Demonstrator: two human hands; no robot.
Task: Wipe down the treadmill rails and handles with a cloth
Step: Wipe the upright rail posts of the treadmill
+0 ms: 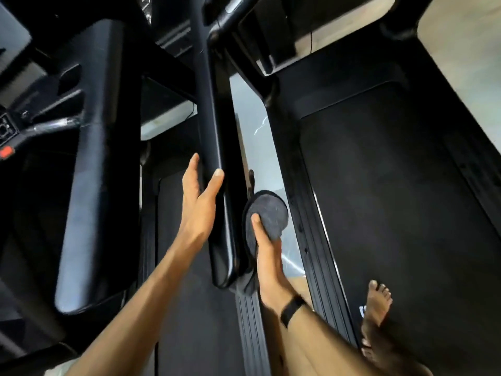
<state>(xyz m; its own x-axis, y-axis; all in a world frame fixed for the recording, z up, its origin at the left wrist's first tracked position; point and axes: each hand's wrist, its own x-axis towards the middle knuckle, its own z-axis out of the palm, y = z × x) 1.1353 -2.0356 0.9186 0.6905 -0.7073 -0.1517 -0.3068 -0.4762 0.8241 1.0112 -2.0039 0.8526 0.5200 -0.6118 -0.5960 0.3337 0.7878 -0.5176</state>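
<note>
A long black padded treadmill handrail runs down the middle of the head view, ending near the lower centre. My left hand lies against its left side, fingers straight along the rail and thumb across its top. My right hand grips a dark grey cloth pressed against the rail's right side, near its lower end. Part of the cloth hangs below my palm. A second, wider black handrail stands to the left.
The black running belt of a neighbouring treadmill fills the right side, with a ribbed side rail along it. A bare foot stands at its lower edge. A console with a red button sits far left.
</note>
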